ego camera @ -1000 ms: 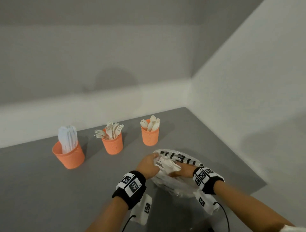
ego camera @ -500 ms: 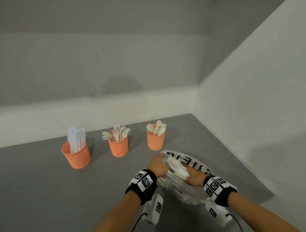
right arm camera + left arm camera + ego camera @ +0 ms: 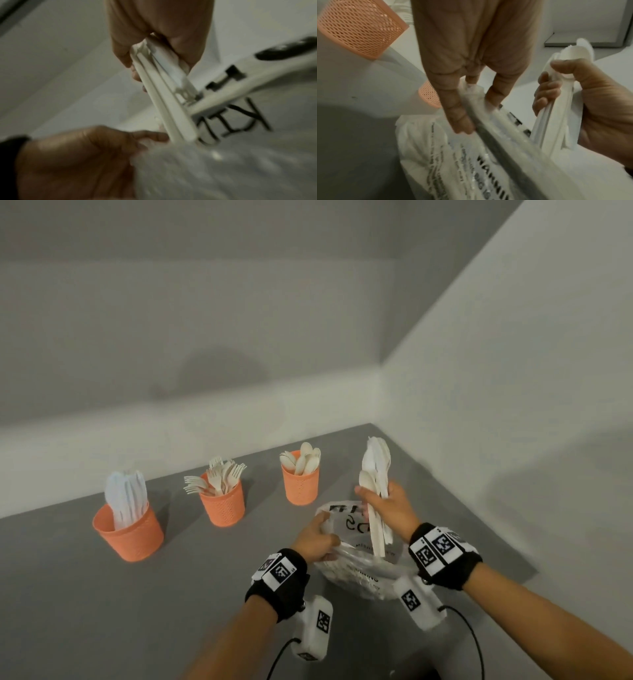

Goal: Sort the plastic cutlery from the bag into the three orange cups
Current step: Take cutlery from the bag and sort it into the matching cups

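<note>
While left hand [image 3: 317,539] pinches bag [image 3: 356,563], right hand [image 3: 390,510] clutches cutlery bundle [image 3: 375,474]

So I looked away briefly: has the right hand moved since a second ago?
Yes. The right hand rose out of the bag, lifting a cutlery bundle level with the spoon cup.

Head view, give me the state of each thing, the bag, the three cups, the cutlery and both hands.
Bag: open, on the table.
Left cup: upright, holds knives.
Middle cup: upright, holds forks.
Right cup: upright, holds spoons.
Cutlery bundle: upright, above the bag.
Left hand: grips the bag's edge.
Right hand: grips the bundle.
</note>
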Available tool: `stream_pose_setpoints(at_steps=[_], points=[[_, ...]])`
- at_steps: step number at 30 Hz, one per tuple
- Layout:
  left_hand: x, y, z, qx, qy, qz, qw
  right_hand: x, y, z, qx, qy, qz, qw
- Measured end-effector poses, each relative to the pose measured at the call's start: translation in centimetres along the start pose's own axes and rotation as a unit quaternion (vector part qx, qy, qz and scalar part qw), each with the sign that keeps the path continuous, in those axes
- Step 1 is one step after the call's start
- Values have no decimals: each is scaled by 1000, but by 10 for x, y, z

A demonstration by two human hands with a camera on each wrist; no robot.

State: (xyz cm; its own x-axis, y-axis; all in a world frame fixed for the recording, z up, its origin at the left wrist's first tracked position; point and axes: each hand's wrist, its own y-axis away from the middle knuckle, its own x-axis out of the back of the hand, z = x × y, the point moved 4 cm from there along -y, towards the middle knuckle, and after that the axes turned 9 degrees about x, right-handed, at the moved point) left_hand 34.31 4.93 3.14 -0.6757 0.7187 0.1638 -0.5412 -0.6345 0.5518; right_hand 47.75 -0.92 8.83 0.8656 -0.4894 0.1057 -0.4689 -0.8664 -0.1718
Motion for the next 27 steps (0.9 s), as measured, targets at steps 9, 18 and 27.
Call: stream_pose_setpoints(at_steps=[9, 18, 27], points=[[64, 38, -28, 55, 382, -3, 922, -93, -9, -50, 63, -155, 34, 985], [108, 76, -57, 58, 480, -12, 875, -196, 29, -31, 45, -159, -4, 986], [120, 88, -60, -14, 263, -18, 965, -217, 25, -15, 10, -113, -61, 992]])
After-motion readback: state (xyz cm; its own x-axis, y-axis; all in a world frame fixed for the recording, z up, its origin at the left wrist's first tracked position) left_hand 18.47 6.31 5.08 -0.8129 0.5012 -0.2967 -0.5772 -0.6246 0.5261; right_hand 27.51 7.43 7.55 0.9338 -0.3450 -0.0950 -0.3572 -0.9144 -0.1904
